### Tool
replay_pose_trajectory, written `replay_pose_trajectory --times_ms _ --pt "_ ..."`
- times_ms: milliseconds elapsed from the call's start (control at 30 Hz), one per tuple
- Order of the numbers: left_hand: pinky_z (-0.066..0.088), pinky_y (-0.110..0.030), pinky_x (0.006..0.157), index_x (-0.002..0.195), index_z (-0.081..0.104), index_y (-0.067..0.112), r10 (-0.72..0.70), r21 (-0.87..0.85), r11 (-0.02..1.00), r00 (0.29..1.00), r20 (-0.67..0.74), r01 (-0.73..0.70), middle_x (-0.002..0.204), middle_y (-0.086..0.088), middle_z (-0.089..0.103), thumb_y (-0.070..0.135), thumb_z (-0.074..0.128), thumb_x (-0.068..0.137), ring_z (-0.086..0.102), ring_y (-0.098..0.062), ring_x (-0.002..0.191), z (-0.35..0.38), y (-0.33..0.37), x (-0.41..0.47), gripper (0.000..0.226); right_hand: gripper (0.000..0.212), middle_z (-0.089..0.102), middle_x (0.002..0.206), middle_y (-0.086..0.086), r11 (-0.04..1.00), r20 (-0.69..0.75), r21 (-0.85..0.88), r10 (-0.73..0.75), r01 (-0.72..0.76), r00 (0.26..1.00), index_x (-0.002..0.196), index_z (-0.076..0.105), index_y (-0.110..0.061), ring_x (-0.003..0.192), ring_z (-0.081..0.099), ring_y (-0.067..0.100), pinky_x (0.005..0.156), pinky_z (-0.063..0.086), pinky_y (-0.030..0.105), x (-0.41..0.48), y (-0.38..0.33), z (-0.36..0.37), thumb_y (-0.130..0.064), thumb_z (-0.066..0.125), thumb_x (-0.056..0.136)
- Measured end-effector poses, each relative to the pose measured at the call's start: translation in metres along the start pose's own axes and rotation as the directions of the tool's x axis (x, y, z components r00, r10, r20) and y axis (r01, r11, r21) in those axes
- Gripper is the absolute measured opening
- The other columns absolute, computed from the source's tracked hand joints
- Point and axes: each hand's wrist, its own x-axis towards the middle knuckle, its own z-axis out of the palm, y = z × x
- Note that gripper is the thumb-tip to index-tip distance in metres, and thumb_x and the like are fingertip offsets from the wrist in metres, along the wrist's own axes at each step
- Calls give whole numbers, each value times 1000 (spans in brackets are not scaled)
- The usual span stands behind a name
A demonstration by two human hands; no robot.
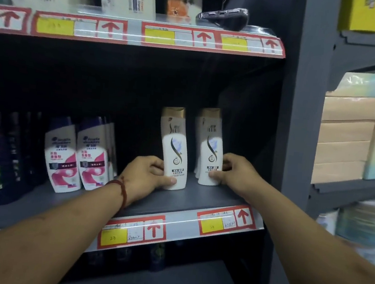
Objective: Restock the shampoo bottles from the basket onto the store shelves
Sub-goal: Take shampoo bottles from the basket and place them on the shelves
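Both forearms reach in from below. Left hand (149, 176) fingers wrapped round left bottle (174, 151), thumb across its base. Right hand (236, 171) fingers curled on right bottle (212, 148), low down. Both bottles upright on shelf (190, 201), near each other, not touching. Pink-label bottles (77, 154) stand left.

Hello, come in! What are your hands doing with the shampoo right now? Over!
Left hand gripping left white bottle. Right hand gripping right white bottle. Both upright on shelf. Nothing blocking.
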Motion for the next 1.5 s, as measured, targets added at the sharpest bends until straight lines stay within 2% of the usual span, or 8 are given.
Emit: replay_pose_trajectory --times_ms 67,133,300,500,867,1200,1367,1500 --pt "55 -25 84 98 70 22 22 156 987 1000 7 -22 88 10 73 23 88 70 69 -5 84 2 2 -2 34 36 70 110 0 1000 -9 8 3 -3 1000 124 63 -13 95 66 12 84 54 29 2 2 0 -10 73 89" --pt "52 -21 82 103 69 21 47 235 971 999 9 -48 92 12 70 24 87 72 65 -2 86 3 4 -4 36 35 70 111 0 1000 -3 13 4 -4 1000 124 64 -12 96 67 14 88 54 31 2 3 0 -9 72 90" --pt "51 -21 85 109 68 17 62 308 949 998 17 -64 105 3 72 25 84 76 64 -6 88 6 6 -6 37 34 68 101 -3 1000 -8 14 8 -7 1000 119 58 -13 89 65 9 73 50 22 3 5 -1 -11 74 89" --pt "53 -32 96 116 67 15 55 375 925 998 30 -63 116 -1 71 30 80 80 66 -14 102 8 7 -7 41 29 68 101 -2 999 -9 -43 5 -5 1000 113 60 -10 86 63 8 68 46 21 4 6 -1 -12 75 88" --pt "53 -31 95 119 66 15 65 391 918 997 32 -72 119 -2 70 32 77 82 66 -15 103 10 6 -5 42 27 63 88 -10 1000 15 -27 -3 3 1000 115 61 -11 80 60 2 64 44 18 5 8 -1 -10 72 90" --pt "45 -12 80 118 70 16 93 380 920 995 31 -98 115 1 71 30 78 83 61 -6 90 9 6 -5 38 28 63 89 -9 1000 20 -5 -15 15 1000 114 60 -10 82 60 3 67 45 19 5 8 -1 -9 72 89" --pt "54 -20 80 104 68 14 69 323 945 997 -31 -56 95 5 71 25 85 75 66 -6 85 8 5 -5 35 27 63 89 -10 1000 18 -7 -15 15 1000 114 60 -11 82 60 3 67 45 19 5 8 0 -9 73 89" --pt "56 -23 81 101 66 14 77 340 938 997 -28 -63 94 6 69 26 86 74 66 -6 85 8 6 -5 35 26 63 88 -10 1000 22 -16 -14 14 1000 113 60 -12 82 59 2 66 45 19 5 7 0 -10 73 89"
